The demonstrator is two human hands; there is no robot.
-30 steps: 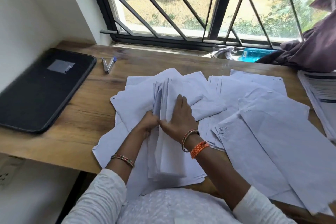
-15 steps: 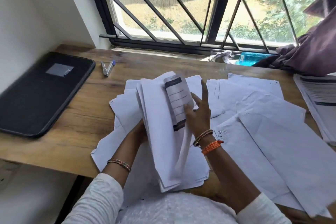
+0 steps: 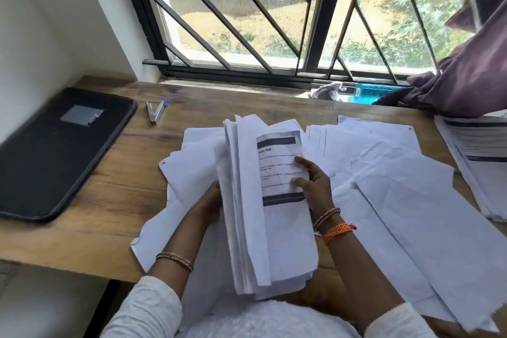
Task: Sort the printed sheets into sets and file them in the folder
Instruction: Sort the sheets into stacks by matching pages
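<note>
You hold a thick stack of sheets (image 3: 263, 214) upright between both hands. Your left hand (image 3: 210, 204) grips its left edge from behind, fingers hidden. Your right hand (image 3: 312, 184) pinches the printed front page, thumb and a finger curled onto it. The stack's edges look uneven, so loose pages could slide out onto the scattered sheets (image 3: 397, 200) to the right of your hands and mix the sets. The black folder (image 3: 55, 151) lies closed on the surface (image 3: 115, 200), well left of your left hand.
</note>
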